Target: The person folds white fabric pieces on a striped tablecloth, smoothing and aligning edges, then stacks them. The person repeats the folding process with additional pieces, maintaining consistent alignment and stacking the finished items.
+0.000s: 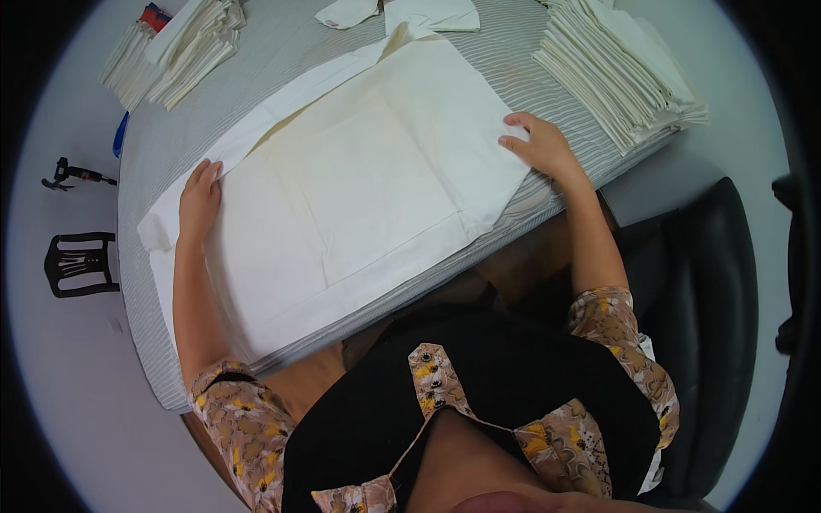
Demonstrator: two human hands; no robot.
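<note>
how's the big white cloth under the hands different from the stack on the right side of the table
The big white cloth is spread wide, while the stack is many folded layers piled up. The cloth covers much more of the table than the stack. The left hand and right hand are at the cloth; neither is on the stack. Both are whitish and plain.

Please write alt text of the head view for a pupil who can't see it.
A person's left hand and right hand touch opposite sides of a creased white cloth spread over a striped table cover. Beyond the left hand lie folded pale cloths; a stack of similar ones sits beyond the right.
</note>
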